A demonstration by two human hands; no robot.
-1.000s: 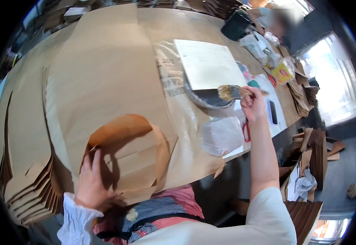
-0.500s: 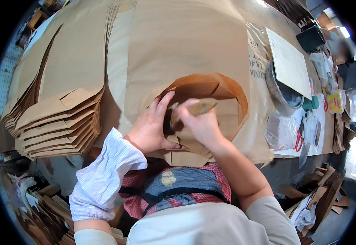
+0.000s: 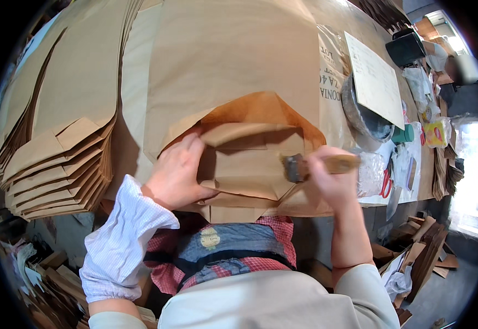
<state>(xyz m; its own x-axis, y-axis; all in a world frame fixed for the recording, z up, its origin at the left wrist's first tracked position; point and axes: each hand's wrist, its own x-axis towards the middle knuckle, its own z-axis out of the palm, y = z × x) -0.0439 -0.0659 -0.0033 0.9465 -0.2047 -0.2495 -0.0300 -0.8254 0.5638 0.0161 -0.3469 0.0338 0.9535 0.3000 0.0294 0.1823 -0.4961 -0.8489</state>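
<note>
Left hand flat on the folded brown paper bag, fingers spread a little and pressing the left edge of its bottom flap, holding nothing. Right hand just to the right of the bag, fingers wrapped tight around the wooden handle of a brush. Brush bristles dark and wet, touching the right corner of the bag's flap. Darker brown patch above the flap, arching over it. Bag lying at the near edge of the table, on top of a big sheet of brown paper. Stack of flat brown bags well to the left of the bag, fanned out like steps. Grey round bowl up and to the right of the bag, with a pale sheet resting across its top. Red-handled scissors to the right of the bag, past the brush hand.
</note>
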